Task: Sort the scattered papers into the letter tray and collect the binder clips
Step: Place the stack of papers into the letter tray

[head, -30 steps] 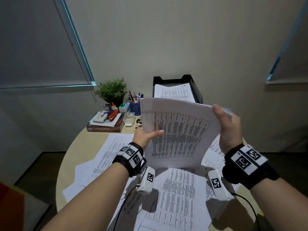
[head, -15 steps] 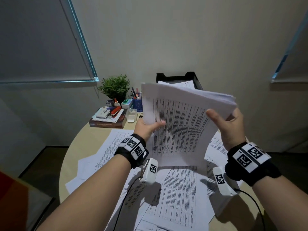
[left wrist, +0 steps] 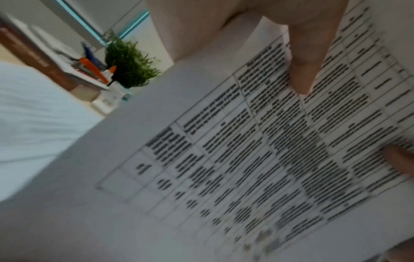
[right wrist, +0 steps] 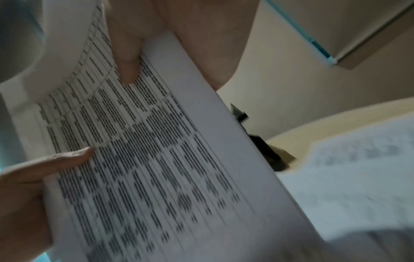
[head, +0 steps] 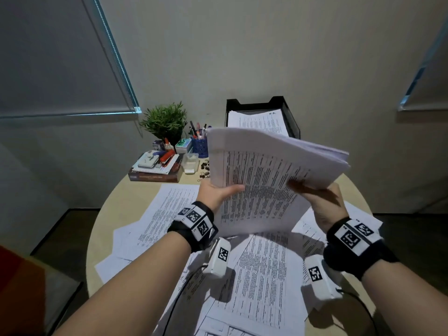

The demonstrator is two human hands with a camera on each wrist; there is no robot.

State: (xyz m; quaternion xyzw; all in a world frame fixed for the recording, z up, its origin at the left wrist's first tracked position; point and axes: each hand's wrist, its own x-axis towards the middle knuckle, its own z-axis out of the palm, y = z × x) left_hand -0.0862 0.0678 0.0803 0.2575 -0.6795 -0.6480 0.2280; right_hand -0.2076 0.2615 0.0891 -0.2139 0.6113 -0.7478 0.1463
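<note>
White paper stack (head: 266, 180) — btwn both grips

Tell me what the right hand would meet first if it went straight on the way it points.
Probably the black letter tray: the right hand, gripping the paper stack, points forward toward its front edge. Depth is unclear.

Round table (head: 116, 202), scattered papers (head: 261, 275), binder clips (head: 204, 169) (far edge), letter tray (head: 292, 122)

Left hand (left wrist: 280, 31) pinches printed paper stack (left wrist: 246, 159); plant (left wrist: 130, 65) beyond.
</note>
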